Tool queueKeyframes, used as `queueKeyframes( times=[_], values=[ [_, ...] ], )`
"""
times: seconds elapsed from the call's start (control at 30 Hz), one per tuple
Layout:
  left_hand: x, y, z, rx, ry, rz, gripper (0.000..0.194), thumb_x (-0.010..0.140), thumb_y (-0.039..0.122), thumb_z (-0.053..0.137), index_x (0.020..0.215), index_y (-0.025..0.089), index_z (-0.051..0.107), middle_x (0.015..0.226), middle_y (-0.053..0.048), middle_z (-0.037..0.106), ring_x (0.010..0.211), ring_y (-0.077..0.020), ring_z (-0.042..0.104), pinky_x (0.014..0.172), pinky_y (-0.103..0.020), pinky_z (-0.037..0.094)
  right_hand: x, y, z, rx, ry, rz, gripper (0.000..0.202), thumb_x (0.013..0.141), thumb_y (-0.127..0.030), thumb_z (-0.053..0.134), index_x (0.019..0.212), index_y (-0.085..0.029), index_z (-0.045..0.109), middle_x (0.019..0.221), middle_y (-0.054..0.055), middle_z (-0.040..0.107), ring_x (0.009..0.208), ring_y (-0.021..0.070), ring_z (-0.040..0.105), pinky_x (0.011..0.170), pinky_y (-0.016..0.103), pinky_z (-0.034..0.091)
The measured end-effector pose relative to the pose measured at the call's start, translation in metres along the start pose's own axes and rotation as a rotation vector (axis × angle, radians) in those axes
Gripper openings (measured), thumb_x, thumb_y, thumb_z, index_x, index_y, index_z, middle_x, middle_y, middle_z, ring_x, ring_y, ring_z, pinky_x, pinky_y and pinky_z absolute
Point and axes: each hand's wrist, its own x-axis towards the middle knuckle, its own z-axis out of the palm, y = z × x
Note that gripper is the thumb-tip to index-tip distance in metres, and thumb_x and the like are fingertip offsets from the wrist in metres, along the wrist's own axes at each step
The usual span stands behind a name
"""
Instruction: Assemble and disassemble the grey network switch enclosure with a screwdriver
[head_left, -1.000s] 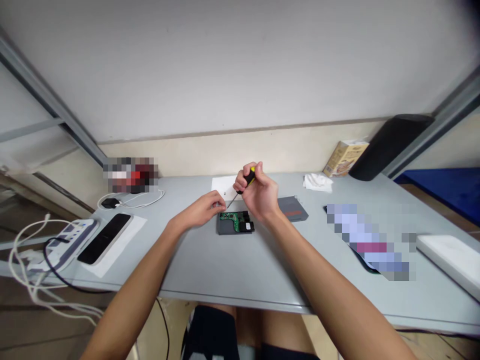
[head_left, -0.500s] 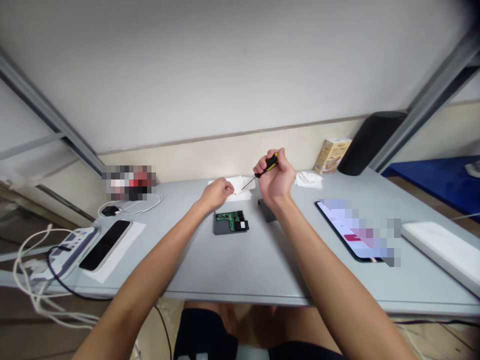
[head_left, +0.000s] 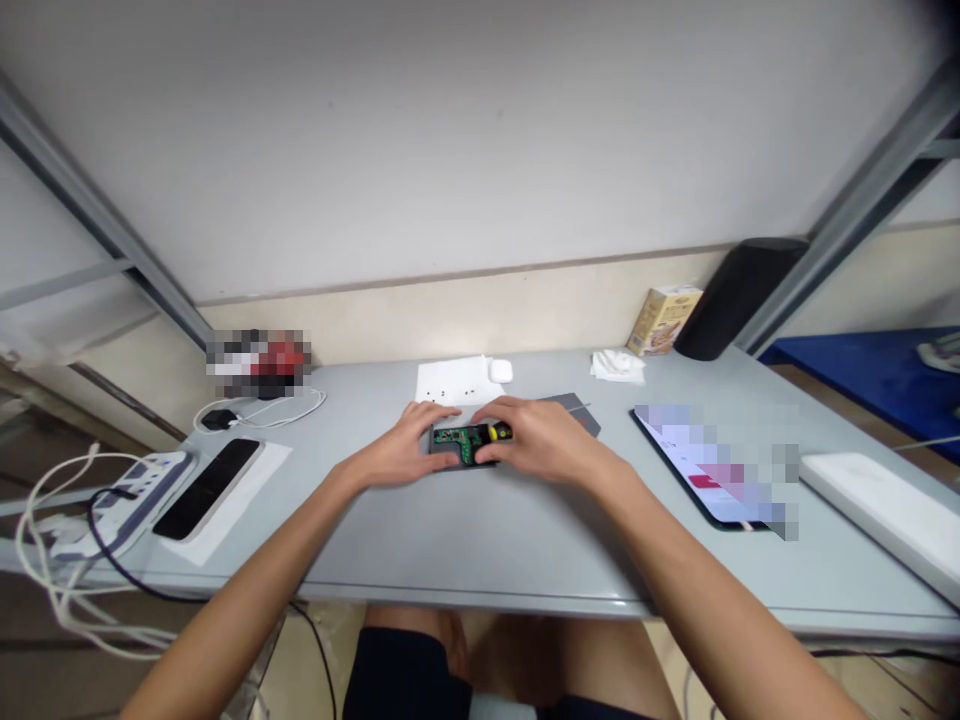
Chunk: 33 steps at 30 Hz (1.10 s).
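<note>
A green circuit board in a dark grey casing lies on the desk between my hands. My left hand grips its left end, thumb at the front and fingers behind. At the right end, my right hand holds the board's casing and also the black and yellow screwdriver; the tool's shaft points out to the right behind the hand. A dark grey cover lies behind my right hand. Several tiny dark screws rest on the white paper behind the board.
A white rounded case sits by the paper. To the right are a crumpled tissue, a yellow box, a lit tablet and a white slab. A phone and a power strip lie left.
Both hands have come down from the paper to the circuit board and taken hold of its ends. The screwdriver, earlier raised over the paper, is now low and tucked in my right hand.
</note>
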Motion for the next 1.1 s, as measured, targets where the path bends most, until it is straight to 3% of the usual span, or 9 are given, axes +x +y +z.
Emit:
queueKeyframes(
  times=[0.07,0.17,0.4,0.5,0.67,0.8,0.93,1.1],
  values=[
    [-0.014,-0.002,0.004,-0.036,0.0,-0.03,0.078,0.087,0.052,0.081,0.154,0.03,0.05,0.153,-0.012,0.053,0.143,-0.0327,0.045,0.123,-0.052,0.038,-0.001,0.005,0.01,-0.039,-0.118,0.0,0.045,0.081,-0.045,0.085,0.122,-0.03,0.074,0.129,0.007,0.074,0.101,0.0302,0.072,0.078,0.037,0.048],
    [-0.017,-0.006,0.011,-0.056,0.022,-0.062,0.093,0.081,0.048,0.087,0.16,0.03,0.042,0.157,-0.013,0.049,0.143,-0.0341,0.046,0.124,-0.053,0.037,0.003,0.008,0.014,-0.067,-0.18,0.015,0.048,0.082,-0.039,0.085,0.128,-0.03,0.071,0.131,0.006,0.074,0.102,0.0308,0.073,0.079,0.038,0.05],
    [-0.016,-0.013,0.013,-0.117,0.043,-0.093,0.107,0.081,0.047,0.088,0.168,0.031,0.028,0.14,-0.012,0.057,0.125,-0.0296,0.056,0.117,-0.05,0.044,-0.015,0.004,-0.008,-0.124,-0.067,0.055,0.037,0.092,-0.034,0.072,0.129,-0.03,0.069,0.134,0.005,0.074,0.11,0.0319,0.072,0.092,0.044,0.052],
    [-0.017,-0.012,0.01,-0.11,0.04,-0.09,0.105,0.082,0.047,0.087,0.168,0.034,0.028,0.138,-0.011,0.058,0.125,-0.0298,0.055,0.117,-0.05,0.044,-0.038,0.0,-0.011,-0.146,-0.035,0.053,0.033,0.094,-0.032,0.069,0.127,-0.031,0.07,0.138,0.007,0.071,0.11,0.0323,0.073,0.095,0.049,0.052],
    [-0.016,-0.008,0.005,-0.053,0.048,-0.109,0.097,0.085,0.047,0.084,0.166,0.033,0.033,0.139,-0.013,0.058,0.129,-0.032,0.055,0.115,-0.05,0.046,-0.063,-0.004,0.003,-0.124,-0.136,-0.01,0.025,0.096,-0.032,0.067,0.12,-0.031,0.072,0.142,0.007,0.068,0.113,0.0318,0.072,0.099,0.051,0.052],
    [-0.017,-0.01,0.004,-0.026,0.059,-0.102,0.089,0.087,0.046,0.081,0.164,0.032,0.038,0.146,-0.013,0.056,0.134,-0.0325,0.053,0.116,-0.049,0.045,-0.065,-0.004,0.011,-0.149,-0.17,-0.011,0.024,0.096,-0.034,0.066,0.12,-0.031,0.072,0.144,0.008,0.067,0.108,0.0317,0.073,0.096,0.051,0.054],
    [-0.016,-0.013,0.004,-0.018,0.06,-0.088,0.083,0.089,0.046,0.08,0.161,0.032,0.041,0.152,-0.012,0.053,0.141,-0.0321,0.048,0.12,-0.05,0.043,-0.061,-0.005,0.003,-0.097,-0.207,-0.016,0.025,0.098,-0.037,0.065,0.12,-0.031,0.073,0.147,0.007,0.065,0.107,0.0306,0.074,0.094,0.049,0.056],
    [-0.016,-0.013,0.003,-0.004,0.072,-0.049,0.076,0.09,0.044,0.079,0.157,0.032,0.047,0.153,-0.01,0.055,0.143,-0.0312,0.046,0.123,-0.051,0.04,-0.049,0.013,-0.015,-0.182,-0.042,0.021,0.028,0.103,-0.04,0.055,0.123,-0.031,0.072,0.144,0.008,0.065,0.115,0.0306,0.072,0.098,0.047,0.056]
  ],
)
